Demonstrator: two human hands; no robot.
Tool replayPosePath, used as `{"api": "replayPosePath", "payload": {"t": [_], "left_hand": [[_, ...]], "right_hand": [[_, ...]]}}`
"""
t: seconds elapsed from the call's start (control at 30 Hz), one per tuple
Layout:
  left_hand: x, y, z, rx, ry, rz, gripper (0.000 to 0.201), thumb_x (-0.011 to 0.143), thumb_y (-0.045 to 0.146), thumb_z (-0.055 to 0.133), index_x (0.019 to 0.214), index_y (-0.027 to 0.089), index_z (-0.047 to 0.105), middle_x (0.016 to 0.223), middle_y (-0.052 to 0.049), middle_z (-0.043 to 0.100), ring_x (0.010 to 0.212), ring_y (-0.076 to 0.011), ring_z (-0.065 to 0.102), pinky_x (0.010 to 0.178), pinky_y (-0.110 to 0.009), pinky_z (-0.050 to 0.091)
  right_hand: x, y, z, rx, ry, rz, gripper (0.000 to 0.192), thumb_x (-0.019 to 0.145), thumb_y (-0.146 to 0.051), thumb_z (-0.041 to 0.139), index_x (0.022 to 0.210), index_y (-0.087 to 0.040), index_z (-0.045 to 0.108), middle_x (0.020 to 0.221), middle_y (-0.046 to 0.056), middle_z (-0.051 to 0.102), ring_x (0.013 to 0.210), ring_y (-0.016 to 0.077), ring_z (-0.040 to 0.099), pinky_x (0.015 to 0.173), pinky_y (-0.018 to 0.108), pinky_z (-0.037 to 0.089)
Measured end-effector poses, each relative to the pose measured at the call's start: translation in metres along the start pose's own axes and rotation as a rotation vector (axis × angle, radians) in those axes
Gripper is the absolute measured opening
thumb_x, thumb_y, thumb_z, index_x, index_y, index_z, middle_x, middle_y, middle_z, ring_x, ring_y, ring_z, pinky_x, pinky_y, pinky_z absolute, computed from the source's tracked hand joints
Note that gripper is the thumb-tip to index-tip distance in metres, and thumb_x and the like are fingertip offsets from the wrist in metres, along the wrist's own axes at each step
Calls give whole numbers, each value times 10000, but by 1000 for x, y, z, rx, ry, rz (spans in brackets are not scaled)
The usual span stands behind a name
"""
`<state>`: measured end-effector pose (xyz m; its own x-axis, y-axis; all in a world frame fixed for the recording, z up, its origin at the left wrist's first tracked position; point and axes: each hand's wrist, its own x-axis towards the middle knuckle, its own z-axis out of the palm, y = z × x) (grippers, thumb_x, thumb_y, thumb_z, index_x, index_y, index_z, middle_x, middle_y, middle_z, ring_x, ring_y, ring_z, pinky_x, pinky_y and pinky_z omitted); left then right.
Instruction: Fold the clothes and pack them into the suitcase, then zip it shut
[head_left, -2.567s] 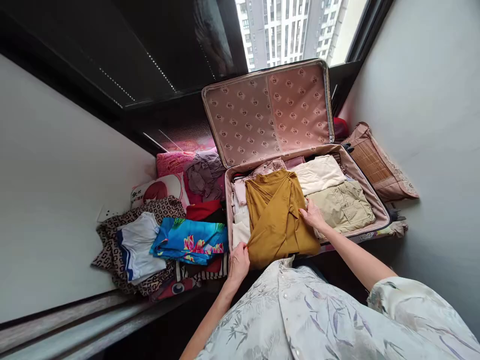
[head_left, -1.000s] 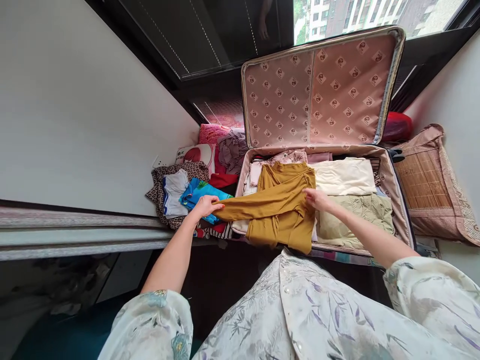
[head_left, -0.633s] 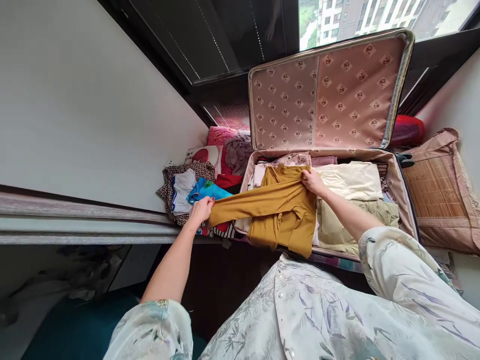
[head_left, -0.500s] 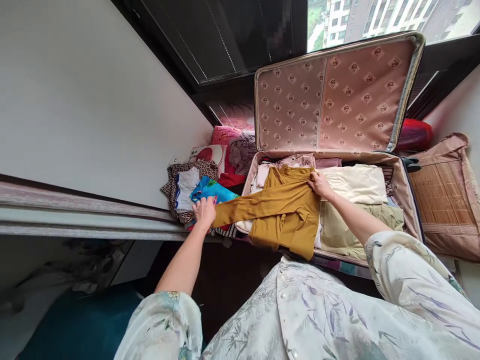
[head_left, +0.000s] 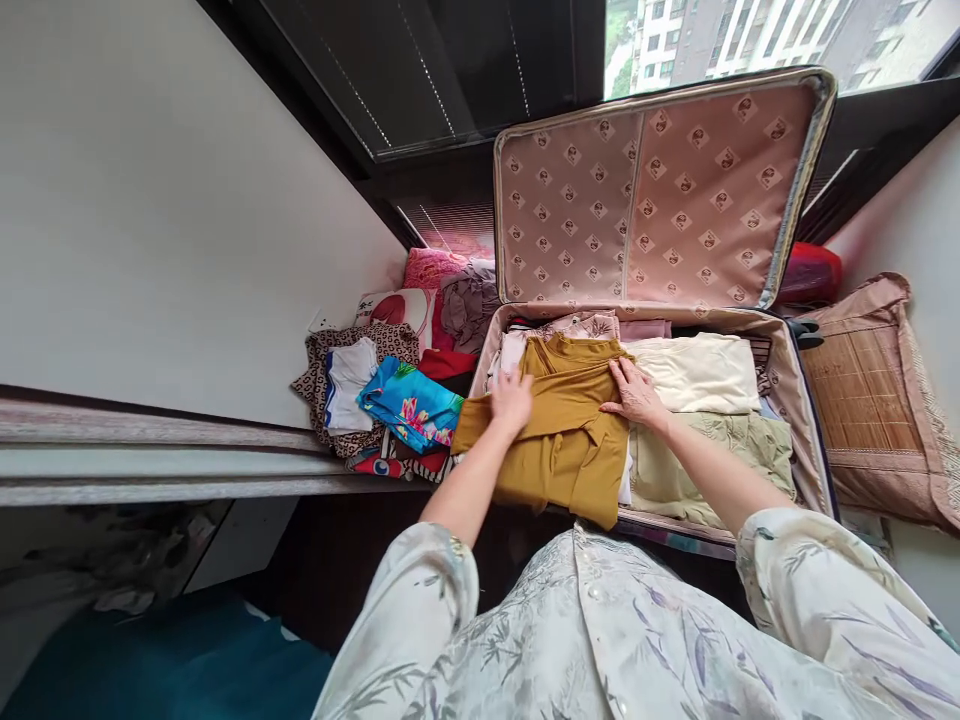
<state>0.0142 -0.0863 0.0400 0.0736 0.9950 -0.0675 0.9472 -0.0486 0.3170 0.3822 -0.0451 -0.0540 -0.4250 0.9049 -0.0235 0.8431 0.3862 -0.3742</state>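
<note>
A mustard long-sleeved top (head_left: 570,465) lies partly folded over the left side of an open suitcase (head_left: 814,440), its hem hanging over the front edge. One of its sleeves is laid across the body, with the end reaching out past the suitcase's left wall. My left hand (head_left: 513,402) rests on that sleeve, fingers stretched and slightly blurred. Flat on the top near its right shoulder is my right hand (head_left: 636,392), fingers spread. Beside it in the suitcase are folded cream clothing (head_left: 697,370) and khaki-green clothing (head_left: 712,460).
Left of the suitcase lie a blue floral garment (head_left: 412,400), a white garment (head_left: 351,385) and a leopard-print cloth (head_left: 319,362). The patterned lid (head_left: 562,220) stands up against the window. A bundled bamboo mat (head_left: 862,400) is at the right.
My left hand has let go of the sleeve's end and moved right onto the sleeve. My right hand has opened from its grip on the top's edge and now lies flat.
</note>
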Motion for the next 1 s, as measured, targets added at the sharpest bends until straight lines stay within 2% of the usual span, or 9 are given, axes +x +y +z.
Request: {"api": "replayPosePath", "payload": {"t": [0.1, 0.17, 0.33, 0.4, 0.5, 0.6, 0.67, 0.83, 1.0], "left_hand": [[-18, -32, -12, 50, 93, -138, 499, 920, 185, 500, 1397, 148, 641, 1664, -230, 314, 1507, -506, 249, 1143, -767, 205], [-36, -66, -24, -34, 113, -243, 472, 910, 224, 534, 1358, 150, 661, 1608, -224, 415, 1487, -458, 342, 1179, -692, 266], [-71, -124, -28, -393, -38, -348, 322, 881, 430, 600, 988, 167, 752, 1116, -148, 758, 1111, -309, 698, 1037, -461, 529], [-73, -129, -20, -448, -26, -347, 333, 871, 478, 589, 895, 174, 723, 1024, -121, 772, 1025, -282, 715, 978, -432, 559], [-67, -127, -10, -527, 23, -340, 338, 856, 494, 590, 900, 173, 685, 1042, -116, 764, 1030, -264, 705, 979, -418, 553], [-57, -120, -4, -625, 34, -310, 416, 841, 453, 620, 1138, 164, 660, 1237, -132, 722, 1152, -244, 676, 1021, -385, 527], [-52, -115, -1, -670, -10, -329, 528, 827, 455, 647, 1260, 155, 620, 1328, -153, 682, 1205, -244, 655, 1016, -365, 523], [-47, -110, -2, -627, -87, -404, 578, 813, 664, 589, 1033, 137, 678, 1061, -127, 741, 983, -263, 675, 836, -353, 539], [-45, -116, -11, -617, -70, -394, 548, 690, 703, 656, 814, 170, 626, 786, -36, 665, 764, -204, 601, 719, -310, 480]], "right_hand": [[2, 1, -3, -1, -38, 10, 1057, 864, -719, 591, 1668, -154, 202, 1697, 246, 224, 1564, 398, 240, 1198, 553, 308], [8, -1, -4, 13, -55, 38, 1044, 835, -702, 640, 1653, -175, 260, 1675, 245, 274, 1534, 418, 284, 1160, 567, 345], [35, -12, -17, 29, 145, 48, 591, 937, -481, 582, 1466, -218, 550, 1448, 228, 529, 1296, 431, 470, 1014, 587, 435], [46, -17, -23, 85, 185, -41, 465, 957, -402, 556, 1367, -191, 619, 1318, 221, 593, 1196, 389, 518, 988, 528, 459], [56, -30, -22, 224, 55, -185, 304, 936, -310, 569, 1173, -167, 694, 1086, 170, 662, 991, 294, 611, 880, 398, 505], [60, -48, -12, 295, -67, -287, 182, 887, -293, 618, 991, -198, 731, 889, 86, 689, 808, 212, 639, 770, 305, 516], [66, -58, -5, 309, -67, -310, 209, 866, -320, 635, 1016, -226, 747, 893, 68, 705, 829, 206, 653, 779, 298, 532], [89, -47, -12, 296, 115, -118, 426, 918, -243, 469, 1271, -197, 702, 1146, 146, 701, 1124, 286, 619, 994, 435, 510], [84, -5, -24, 235, 126, 27, 362, 874, -198, 478, 1101, -182, 760, 1095, 152, 695, 1066, 299, 612, 976, 433, 501]]}}
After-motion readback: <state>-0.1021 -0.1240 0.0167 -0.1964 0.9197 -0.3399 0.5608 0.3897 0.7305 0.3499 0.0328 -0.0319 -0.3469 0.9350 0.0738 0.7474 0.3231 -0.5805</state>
